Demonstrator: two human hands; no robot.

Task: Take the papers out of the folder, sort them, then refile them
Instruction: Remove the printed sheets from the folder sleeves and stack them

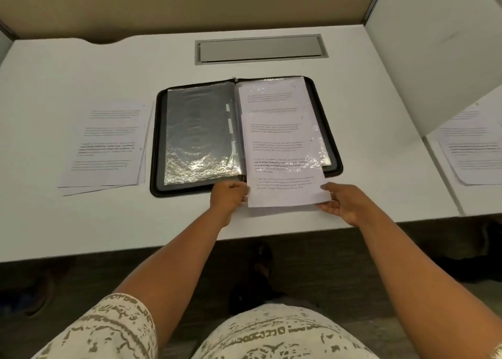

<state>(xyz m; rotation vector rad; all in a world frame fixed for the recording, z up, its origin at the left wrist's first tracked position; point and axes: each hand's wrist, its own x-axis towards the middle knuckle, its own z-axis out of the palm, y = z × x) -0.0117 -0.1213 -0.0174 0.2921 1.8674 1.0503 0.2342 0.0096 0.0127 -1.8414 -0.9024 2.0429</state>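
Desk [81,223] of plain white filled most of the view, closed in behind by a tan partition [190,3] and on the right by a white divider panel [434,60]. One grey cable hatch [262,49] was set flush into the surface near the back edge, well apart from everything else. One black zip folder [245,134] lay open flat in the middle, its left half showing an empty, crinkled clear sleeve [201,136] and its right half holding a printed page [271,95] under plastic. Two loose stacks of printed paper lay on either side: one stack [108,147] just left of the folder, fanned so that at least three edges showed, and a second stack [472,152] far right, beyond the divider, partly cut off by the frame. One single sheet [288,174] sat half in the right-hand sleeve, its upper part under the shiny plastic and its lower part sticking out over the folder's near edge onto the desk. The left hand [229,195] gripped at the sheet's lower left corner beside the spine, fingers curled; whether it also held the sleeve I could not tell. The right hand [342,201] pinched the lower right corner, thumb on top and fingers beneath. Both bare forearms reached in from the near edge, and nothing lay between them and the folder.
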